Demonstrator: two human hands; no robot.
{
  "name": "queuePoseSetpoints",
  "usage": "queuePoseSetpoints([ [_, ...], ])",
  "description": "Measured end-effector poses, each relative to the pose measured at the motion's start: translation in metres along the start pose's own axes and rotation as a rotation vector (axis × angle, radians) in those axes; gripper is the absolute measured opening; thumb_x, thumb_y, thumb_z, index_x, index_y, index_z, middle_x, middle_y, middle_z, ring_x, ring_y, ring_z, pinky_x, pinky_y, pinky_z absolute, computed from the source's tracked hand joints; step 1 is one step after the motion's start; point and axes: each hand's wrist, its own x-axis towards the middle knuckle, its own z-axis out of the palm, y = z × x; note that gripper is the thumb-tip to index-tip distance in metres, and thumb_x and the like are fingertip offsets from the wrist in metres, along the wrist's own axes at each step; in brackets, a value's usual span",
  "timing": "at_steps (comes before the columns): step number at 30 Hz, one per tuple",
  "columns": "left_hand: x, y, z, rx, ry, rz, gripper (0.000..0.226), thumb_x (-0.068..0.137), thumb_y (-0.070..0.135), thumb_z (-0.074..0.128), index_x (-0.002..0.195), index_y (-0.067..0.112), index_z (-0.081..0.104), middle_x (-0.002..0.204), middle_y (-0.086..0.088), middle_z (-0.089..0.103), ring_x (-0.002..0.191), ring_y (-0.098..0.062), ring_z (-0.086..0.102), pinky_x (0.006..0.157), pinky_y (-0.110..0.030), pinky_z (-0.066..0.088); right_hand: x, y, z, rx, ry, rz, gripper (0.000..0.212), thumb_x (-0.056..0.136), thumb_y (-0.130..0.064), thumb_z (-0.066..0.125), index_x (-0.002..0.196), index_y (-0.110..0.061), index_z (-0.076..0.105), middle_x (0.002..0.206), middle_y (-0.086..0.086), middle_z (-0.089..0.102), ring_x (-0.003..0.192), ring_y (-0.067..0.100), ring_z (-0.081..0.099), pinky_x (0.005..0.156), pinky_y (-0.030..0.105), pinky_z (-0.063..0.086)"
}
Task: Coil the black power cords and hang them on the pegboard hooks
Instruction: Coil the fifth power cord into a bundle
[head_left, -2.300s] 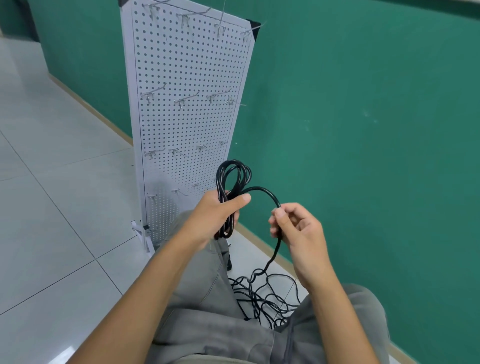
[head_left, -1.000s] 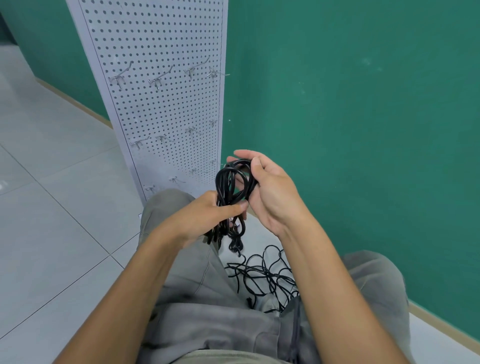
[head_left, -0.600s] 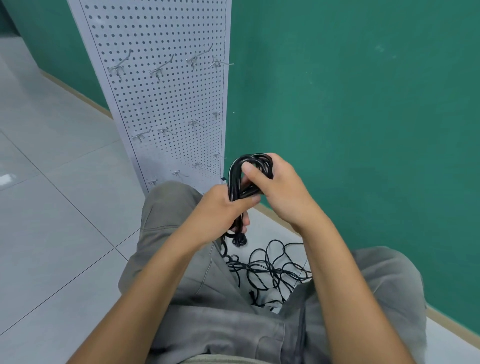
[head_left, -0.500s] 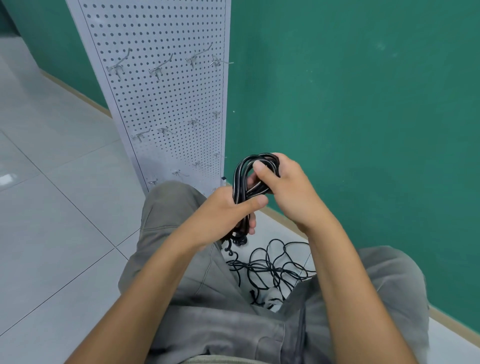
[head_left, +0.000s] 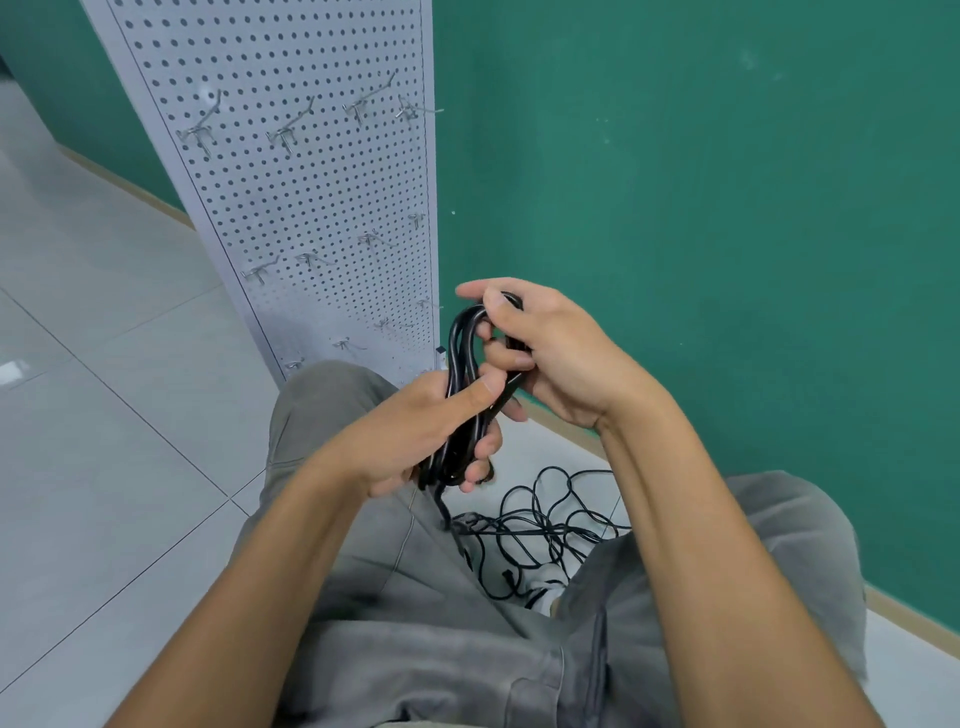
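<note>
Left hand (head_left: 415, 436) clamps coiled cord (head_left: 462, 374) mid-frame; right hand (head_left: 545, 348) pinches its top loop. Risk: loops spring loose before reaching pegboard hooks (head_left: 285, 135) at 11 o'clock.

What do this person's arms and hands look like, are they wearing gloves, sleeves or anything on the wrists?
Both hands are bare: no gloves on the left hand or the right hand. No rings, watch or wristband show. Both forearms are uncovered as far as the picture's lower edge, so no sleeve is in view. The only clothing seen is grey trousers over the knees.
</note>
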Motion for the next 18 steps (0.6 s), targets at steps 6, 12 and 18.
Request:
queuePoseSetpoints([
  [6,0.017,0.012,-0.011,0.121,-0.017,0.027,0.050,0.102,0.054,0.049,0.095,0.005,0.054,0.070,-0.007,0.058,0.053,-0.021,0.049,0.052,-0.031,0.045,0.016,-0.012,-0.005,-0.070,0.034,-0.052,0.025,0.108,-0.024,0.050,0.113,-0.003,0.061,0.079,0.003,0.047,0.042,0.004,0.027,0.043,0.017,0.033],
  [12,0.039,0.016,-0.006,0.231,0.120,0.081,0.050,0.106,0.045,0.046,0.099,-0.004,0.055,0.074,0.004,0.062,0.064,-0.017,0.069,0.059,-0.025,0.053,0.034,-0.010,-0.005,-0.262,0.360,-0.119,0.028,0.093,-0.043,0.072,0.089,-0.016,0.066,0.060,-0.009,0.055,0.038,0.008,0.041,0.045,0.022,0.041],
  [18,0.059,0.003,-0.003,0.028,0.109,0.112,0.045,0.102,0.039,0.054,0.103,-0.006,0.060,0.082,-0.008,0.070,0.083,-0.029,0.073,0.073,-0.039,0.062,0.045,-0.006,-0.012,-0.045,0.337,-0.226,0.023,0.094,-0.024,0.074,0.079,-0.012,0.060,0.056,-0.002,0.040,0.044,0.012,0.028,0.041,0.022,0.027],
])
